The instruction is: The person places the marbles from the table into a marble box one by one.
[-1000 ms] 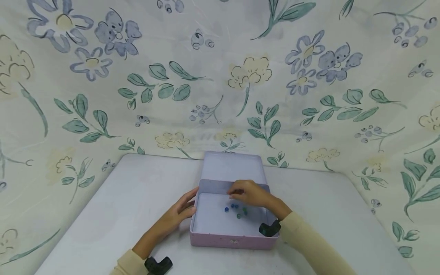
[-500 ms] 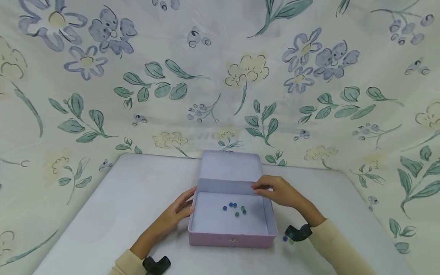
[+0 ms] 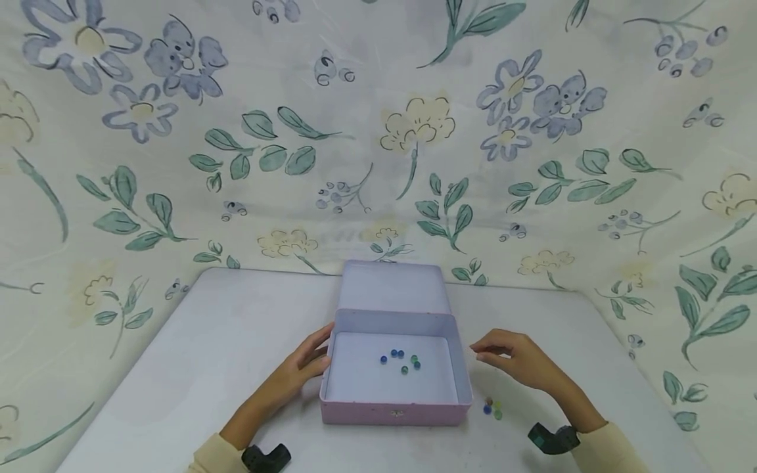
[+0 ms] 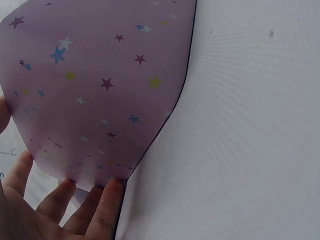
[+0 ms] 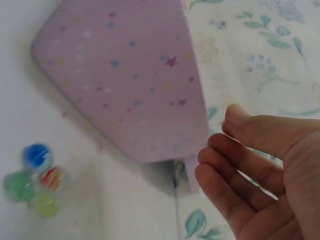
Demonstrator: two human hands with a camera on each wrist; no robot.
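A pink metal box (image 3: 396, 414) with a pale interior stands on the table, its lid (image 3: 390, 286) tipped back. Several blue and green marbles (image 3: 401, 354) lie loose on its floor. My left hand (image 3: 290, 376) touches the box's left side; in the left wrist view its fingertips (image 4: 114, 186) rest along the star-printed wall. Right of the box, my right hand (image 3: 523, 360) hovers over the table with fingers loosely bent and nothing between them. Below it sits a small cluster of marbles: a blue one (image 5: 37, 156), a green one (image 5: 20, 186), a red-striped one (image 5: 52, 179) and a yellow-green one (image 5: 47, 205).
The white table (image 3: 236, 328) runs back to a floral-patterned cloth (image 3: 355, 164) hanging behind and along the sides. Dark cameras are strapped on both wrists, including the right wrist camera (image 3: 552, 439).
My right hand has moved from above the box's inside out to the right, over the table. The outside marbles, earlier hidden by the arm, now show. The left hand stays at the box.
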